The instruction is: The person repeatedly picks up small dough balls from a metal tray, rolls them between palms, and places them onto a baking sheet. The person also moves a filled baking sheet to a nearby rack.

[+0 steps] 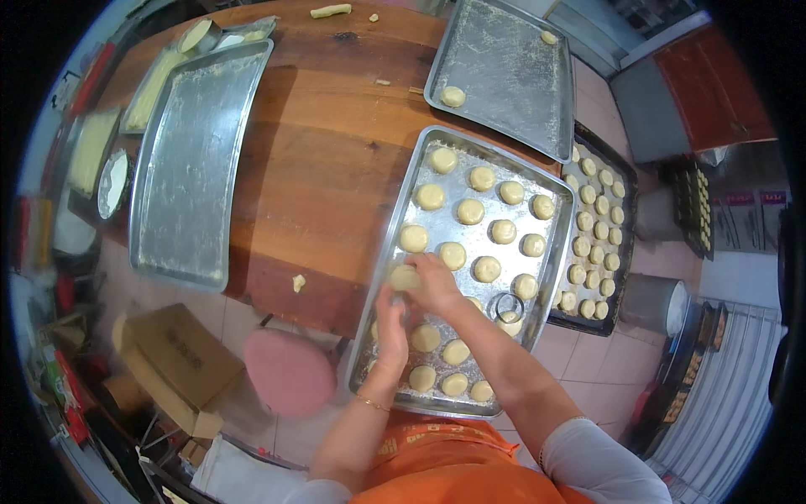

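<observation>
My right hand (434, 286) holds a pale dough round (404, 277) over the left side of a metal baking tray (398, 217). Close against the lower side of that round is my left hand (391, 324), blurred, with fingers stretched upward; whether it grips the dough is unclear. Rows of flattened dough rounds, such as this one (470, 211), lie spaced on the tray. My forearms and hands hide some of them. A metal ring cutter (509, 307) rests at a dough round near the tray's right edge.
Another tray (497, 69) with two dough pieces touches the far side. A dark tray (623, 264) of filled rows stands to the right. Leftward on the wooden table (315, 189) lie a bare tray (189, 164) and dough scraps (298, 283). A pink stool (289, 372) and cardboard box (182, 359) stand below.
</observation>
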Demonstrator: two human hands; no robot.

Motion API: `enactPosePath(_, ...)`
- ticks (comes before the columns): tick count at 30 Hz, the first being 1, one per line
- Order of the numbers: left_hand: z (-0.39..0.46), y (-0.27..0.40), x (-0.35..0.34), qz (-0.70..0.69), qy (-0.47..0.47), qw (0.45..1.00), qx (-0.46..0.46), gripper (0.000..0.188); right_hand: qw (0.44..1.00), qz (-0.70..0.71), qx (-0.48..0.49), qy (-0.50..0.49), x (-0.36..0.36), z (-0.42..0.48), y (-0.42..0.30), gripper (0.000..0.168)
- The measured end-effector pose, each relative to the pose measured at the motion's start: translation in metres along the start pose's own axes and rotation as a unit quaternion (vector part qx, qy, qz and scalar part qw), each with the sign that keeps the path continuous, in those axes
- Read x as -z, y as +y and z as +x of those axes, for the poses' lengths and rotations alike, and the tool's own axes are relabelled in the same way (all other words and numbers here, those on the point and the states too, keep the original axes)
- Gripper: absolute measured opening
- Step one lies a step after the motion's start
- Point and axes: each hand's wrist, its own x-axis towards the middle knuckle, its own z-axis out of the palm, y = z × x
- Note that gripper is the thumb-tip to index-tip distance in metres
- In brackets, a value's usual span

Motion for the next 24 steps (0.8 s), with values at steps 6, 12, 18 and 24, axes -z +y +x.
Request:
enactPosePath(6, 0.005, 0.028, -0.001, 0.065, -0.06, 0.993, 0.08, 0.049, 0.996, 0.07, 0.047, -0.012, 0.005, -0.012, 0.012, 0.055)
enactPosePath(12, -0.009, 0.038, -0.02, 0.424, -0.001, 0.891, -0.164, 0.054, 0.984, 0.046, 0.141, 0.103, 0.011, -0.018, 0.009, 0.052)
enactPosePath(18, 0.019, 0.031, -0.021, 0.575, -0.076, 0.74, -0.342, 0.075, 0.986, 0.069, 0.053, 0.145, 0.043, -0.083, 0.029, 0.039)
enactPosePath(24, 0.04, 0.017, -0.028, 0.626, -0.097, 0.687, -0.356, 0.073, 0.987, 0.077, 0.025, 0.135, 0.041, -0.133, 0.054, 0.025)
